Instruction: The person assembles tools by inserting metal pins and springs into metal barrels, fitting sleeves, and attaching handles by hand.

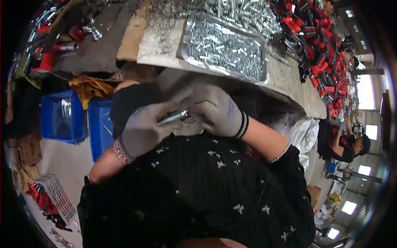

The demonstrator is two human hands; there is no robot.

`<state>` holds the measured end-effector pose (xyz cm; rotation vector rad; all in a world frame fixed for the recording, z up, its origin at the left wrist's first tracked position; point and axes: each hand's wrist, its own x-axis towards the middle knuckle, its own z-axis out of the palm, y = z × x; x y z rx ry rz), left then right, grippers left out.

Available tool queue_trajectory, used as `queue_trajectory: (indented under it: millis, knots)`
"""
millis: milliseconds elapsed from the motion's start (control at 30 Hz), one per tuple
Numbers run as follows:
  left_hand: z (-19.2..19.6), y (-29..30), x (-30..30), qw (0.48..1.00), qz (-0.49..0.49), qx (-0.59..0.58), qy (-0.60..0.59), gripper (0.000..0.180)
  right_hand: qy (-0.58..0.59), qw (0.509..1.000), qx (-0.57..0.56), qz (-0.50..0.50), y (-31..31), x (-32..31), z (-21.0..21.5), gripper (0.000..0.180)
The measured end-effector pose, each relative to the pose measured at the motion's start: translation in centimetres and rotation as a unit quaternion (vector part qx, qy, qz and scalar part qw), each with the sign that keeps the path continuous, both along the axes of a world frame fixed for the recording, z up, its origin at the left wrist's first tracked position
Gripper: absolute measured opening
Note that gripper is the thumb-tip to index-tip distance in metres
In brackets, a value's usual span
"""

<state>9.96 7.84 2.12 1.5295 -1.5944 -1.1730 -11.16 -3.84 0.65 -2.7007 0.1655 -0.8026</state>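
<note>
Desk: pale slab across the top of my view, its near edge running just beyond my knuckles and curving down to the right; the room between that edge and my chest is narrow and my two hands fill most of it

Metal tray: shallow, rectangular, full of small silvery pins, sitting on the desk close to its near edge, directly above my hands but apart from them

Loose silvery pins: heaped on the desk behind the tray

Red-handled parts: a long pile along the right stretch of the desk, well away from my hands

Left hand: grey knit glove, forearm rising from lower left, beaded bracelet at the wrist; fingers curled around the lower end of the metal cylinder, gripping it

Metal cylinder: short, shiny, tilted up to the right, lying between both hands just below the desk edge, over my dark flecked top

Right hand: grey knit glove, forearm coming in from the right, dark bands at the wrist; palm turned down, fingers bent and closed over the upper end of the cylinder, thumb pointing toward the desk

Blue crates: two, on the floor to my left below the desk, the open room on that side

White basket: lower left, with red parts beside it

Another person: far right, seated, in dark and red
</note>
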Motion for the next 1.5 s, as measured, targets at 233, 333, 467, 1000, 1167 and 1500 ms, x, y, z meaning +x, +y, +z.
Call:
queue_trajectory:
  millis: [233,333,467,1000,1167,1500]
  knots:
    - [-1.1,1.7,0.1,0.967,0.004,-0.183,-0.176,0.040,0.177,0.780,0.595,-0.086,-0.5,0.3,2.0,0.027]
    - [-0.7,1.7,0.5,0.968,0.012,-0.192,-0.161,0.040,0.134,0.776,0.611,-0.079,-0.2,1.1,1.7,0.027]
    - [-1.3,1.3,1.5,0.994,0.004,-0.084,-0.073,0.046,0.172,0.908,0.374,-0.074,0.6,3.1,4.2,0.027]
    - [-2.9,3.7,8.5,0.929,0.194,0.090,0.301,0.012,0.298,0.933,-0.112,-0.170,-29.4,31.4,8.9,0.038]
    - [-2.2,4.7,10.7,0.924,0.197,0.091,0.316,0.018,0.385,0.898,-0.063,-0.203,-32.2,34.8,7.8,0.043]
    - [-2.4,2.7,7.8,0.904,0.209,0.134,0.348,0.015,-0.036,0.873,0.452,-0.178,-13.6,13.5,14.9,0.040]
